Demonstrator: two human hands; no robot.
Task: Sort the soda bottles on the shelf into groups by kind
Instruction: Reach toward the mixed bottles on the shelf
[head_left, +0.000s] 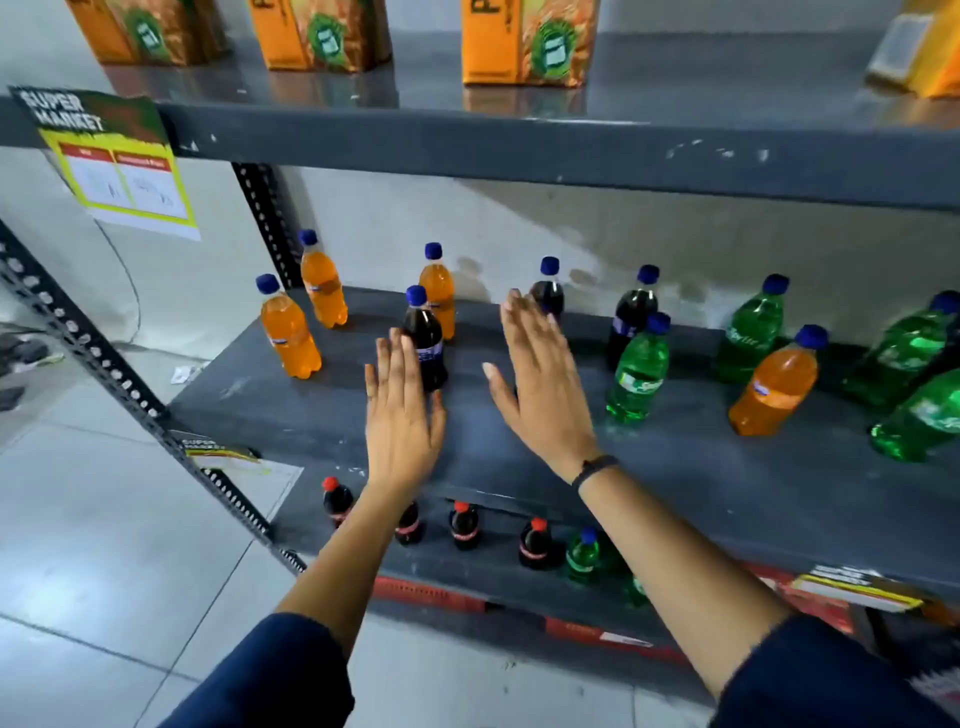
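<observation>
On the grey middle shelf (311, 415) stand blue-capped soda bottles. Three orange ones (288, 332) are grouped at the left, with a dark cola bottle (427, 338) among them. Two more cola bottles (549, 291) (631, 317) stand mid-shelf. Green bottles (638, 374) (753, 332) and another orange bottle (776, 389) are mixed at the right. My left hand (402, 415) is flat and open, just in front of the nearest cola bottle. My right hand (540, 384) is open too, partly hiding the middle cola bottle. Neither hand holds anything.
Orange cartons (524, 41) stand on the upper shelf. The lower shelf carries red-capped cola bottles (464, 527) and a green bottle (583, 556). A perforated steel upright (130, 395) and a supermarket sign (119, 161) are at the left, over a tiled floor.
</observation>
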